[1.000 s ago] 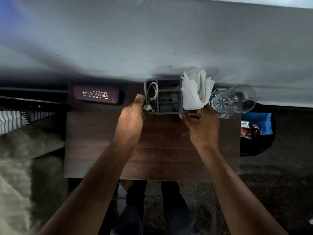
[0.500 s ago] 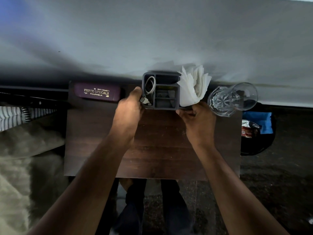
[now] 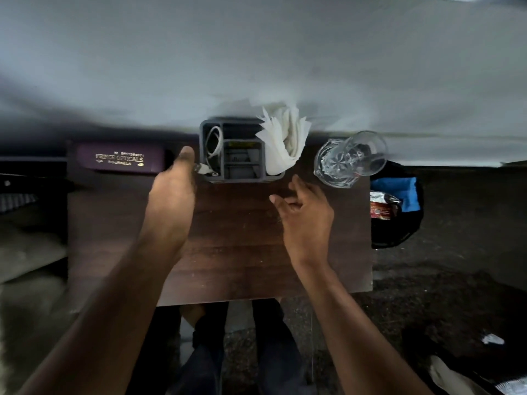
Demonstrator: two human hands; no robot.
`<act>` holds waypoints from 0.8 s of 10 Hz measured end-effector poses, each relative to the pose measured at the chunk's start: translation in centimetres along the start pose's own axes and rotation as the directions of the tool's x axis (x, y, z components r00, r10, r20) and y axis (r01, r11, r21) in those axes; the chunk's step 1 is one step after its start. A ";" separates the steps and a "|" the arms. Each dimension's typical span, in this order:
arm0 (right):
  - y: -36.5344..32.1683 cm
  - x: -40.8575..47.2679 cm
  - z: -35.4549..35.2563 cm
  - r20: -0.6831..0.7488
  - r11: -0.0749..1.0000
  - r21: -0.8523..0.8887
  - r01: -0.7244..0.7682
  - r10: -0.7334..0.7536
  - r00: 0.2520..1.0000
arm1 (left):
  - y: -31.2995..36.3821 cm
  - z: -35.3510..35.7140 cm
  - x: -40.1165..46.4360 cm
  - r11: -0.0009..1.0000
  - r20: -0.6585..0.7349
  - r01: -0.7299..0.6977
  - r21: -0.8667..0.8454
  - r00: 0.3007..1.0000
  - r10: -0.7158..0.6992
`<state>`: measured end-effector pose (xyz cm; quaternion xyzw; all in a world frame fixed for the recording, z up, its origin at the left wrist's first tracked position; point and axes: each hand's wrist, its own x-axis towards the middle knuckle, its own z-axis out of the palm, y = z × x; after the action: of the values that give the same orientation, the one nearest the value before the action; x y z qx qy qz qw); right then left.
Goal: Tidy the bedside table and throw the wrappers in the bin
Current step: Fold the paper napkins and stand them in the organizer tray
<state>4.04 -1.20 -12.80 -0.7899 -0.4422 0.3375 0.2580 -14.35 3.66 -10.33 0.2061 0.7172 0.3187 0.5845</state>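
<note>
A grey plastic organiser [image 3: 241,178] stands at the far edge of the dark wooden bedside table [image 3: 228,252]. It holds a coiled white cable [image 3: 214,141] on its left and white tissues [image 3: 285,141] on its right. My left hand [image 3: 174,195] hovers just left of the organiser, fingers loose, thumb near the cable plug. My right hand [image 3: 305,212] is open in front of the organiser, not touching it. A black bin [image 3: 399,223] right of the table holds a red wrapper [image 3: 382,208] and something blue.
A purple spectacle case [image 3: 119,159] lies at the table's far left. A cut-glass tumbler [image 3: 350,161] stands at the far right corner. A grey bed sheet [image 3: 256,67] runs along behind the table. Papers lie on the floor at the lower right.
Both hands pushed the organiser back toward the bed, then let go of it. My right hand has drawn back and opened; my left has slid slightly away.
</note>
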 end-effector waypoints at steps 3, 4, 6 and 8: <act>-0.9 -3.4 4.1 0.160 0.941 0.063 -0.333 0.320 0.934 | -1.8 -3.6 -1.9 0.981 -0.140 -0.094 0.169 0.983 0.119; -2.7 -5.3 6.6 0.356 0.954 0.023 -0.299 0.271 0.894 | -2.3 -6.4 -1.1 0.940 -0.130 -0.110 0.321 0.979 0.159; -7.5 -4.9 11.5 0.505 0.993 0.014 -0.118 0.095 0.858 | -1.9 -13.7 2.9 0.961 -0.325 -0.083 0.265 0.930 0.170; -11.1 -1.2 14.6 0.504 0.988 0.041 -0.147 0.107 0.857 | -0.8 -15.6 6.9 0.962 -0.215 -0.073 0.262 0.967 0.133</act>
<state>-13.36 4.61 -13.96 -0.6922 -0.4275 0.5639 0.1422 -31.01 4.34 -14.02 0.2775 0.8031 0.2769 0.4487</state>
